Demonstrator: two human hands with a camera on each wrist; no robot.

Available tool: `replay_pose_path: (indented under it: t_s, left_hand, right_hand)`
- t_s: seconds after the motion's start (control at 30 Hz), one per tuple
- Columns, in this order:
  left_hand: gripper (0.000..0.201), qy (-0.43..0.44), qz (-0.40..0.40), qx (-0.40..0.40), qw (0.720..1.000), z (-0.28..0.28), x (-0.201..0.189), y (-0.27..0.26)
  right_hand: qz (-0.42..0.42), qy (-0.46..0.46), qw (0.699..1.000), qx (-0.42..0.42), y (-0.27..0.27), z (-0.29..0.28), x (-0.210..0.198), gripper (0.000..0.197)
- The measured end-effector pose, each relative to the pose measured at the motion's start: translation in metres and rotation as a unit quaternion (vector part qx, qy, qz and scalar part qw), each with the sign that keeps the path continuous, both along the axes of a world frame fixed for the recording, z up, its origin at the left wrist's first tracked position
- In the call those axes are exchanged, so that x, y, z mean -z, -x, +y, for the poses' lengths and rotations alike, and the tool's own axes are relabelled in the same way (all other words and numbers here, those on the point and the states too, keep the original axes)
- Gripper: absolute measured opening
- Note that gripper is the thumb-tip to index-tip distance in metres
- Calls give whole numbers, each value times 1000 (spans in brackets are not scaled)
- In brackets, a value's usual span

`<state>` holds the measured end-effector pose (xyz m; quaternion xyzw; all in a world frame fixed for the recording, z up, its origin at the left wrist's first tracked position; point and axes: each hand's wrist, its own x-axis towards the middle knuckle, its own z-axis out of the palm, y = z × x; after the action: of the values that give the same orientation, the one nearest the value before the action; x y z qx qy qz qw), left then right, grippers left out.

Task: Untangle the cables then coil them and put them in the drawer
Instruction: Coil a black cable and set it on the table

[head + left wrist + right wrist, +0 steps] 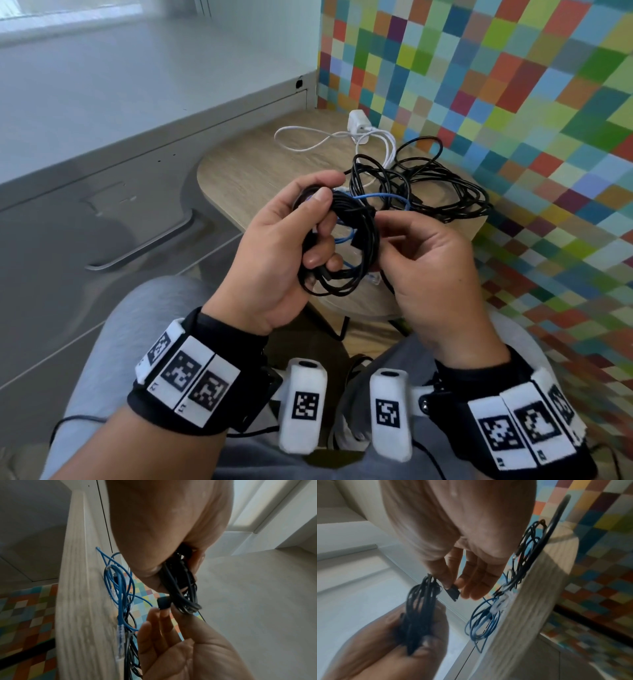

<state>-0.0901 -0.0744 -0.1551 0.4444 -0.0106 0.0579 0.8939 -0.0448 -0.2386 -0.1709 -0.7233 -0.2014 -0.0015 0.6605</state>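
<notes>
My left hand (pixel 320 228) grips a coiled black cable (pixel 356 253) just above the near edge of the small wooden table (pixel 246 171). My right hand (pixel 383 236) pinches that cable's black plug (pixel 452 592) between thumb and fingers, right beside the coil. In the left wrist view the plug (pixel 163 602) sticks out below the coil (pixel 181 588). Under the hands a blue cable (pixel 373 197) lies on the table, mixed into a loose black cable tangle (pixel 438 185). A white charger with its cable (pixel 358 125) lies at the table's far side.
A grey cabinet stands to the left with a closed drawer and its metal handle (pixel 144 246). A colourful checkered wall (pixel 496 85) runs behind and to the right of the table. My knees in grey trousers are below the hands.
</notes>
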Motion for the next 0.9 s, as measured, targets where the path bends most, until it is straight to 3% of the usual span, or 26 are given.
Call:
replay_pose_path:
  t_s: [0.13,0.2,0.27,0.33,0.47,0.63,0.9]
  left_hand:
    - [21,-44,-14,-32,998,-1,2,-1]
    - [20,-68,-18,-51,996,0,3,-2]
    - [19,-84,-20,-66,994,0,3,-3]
    - [20,-97,-26,-73,992,0,3,-3]
    - [19,-119,-37,-79,989,-2,3,-3]
    - [17,-186,-39,-103,976,-3,0,-1]
    - [17,-230,-45,-123,964,-2,-4,-1]
  right_hand:
    - [89,-77,992,-53,4,4,-3,25]
    - [144,-130,978,-77,4,3,-5,34]
    - [172,-169,965,-108,4,3,-6,30]
    - [161,-161,967,-114,4,4,-5,18]
    - [124,-100,984,-75,1,5,5,30]
    - [83,-52,994,-47,3,3,3,13]
    - [29,-46,998,-11,4,3,0,26]
